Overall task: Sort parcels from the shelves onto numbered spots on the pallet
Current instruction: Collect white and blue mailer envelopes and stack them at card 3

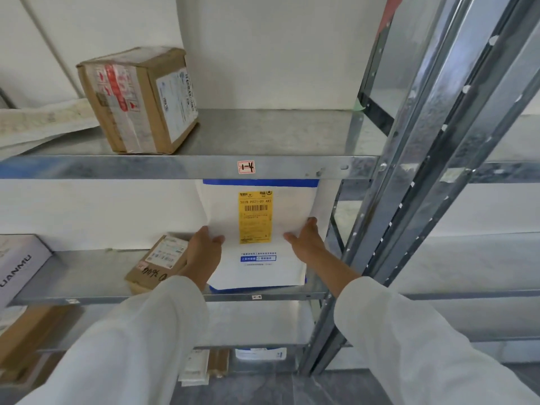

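Note:
A flat white mailer (257,267) with blue edges and a yellow label stands tilted on the middle shelf (87,290), its top behind the upper shelf's front rail. My left hand (203,252) grips its left edge, thumb on the front. My right hand (305,241) grips its right edge, thumb on the front and fingers behind. Both arms wear white sleeves.
A taped cardboard box (140,100) sits on the upper shelf (263,133), marked 1-4. A small brown box (157,263) lies just left of the mailer, a white box (17,264) farther left. Metal uprights (409,200) stand at right. More parcels lie on the lower shelves.

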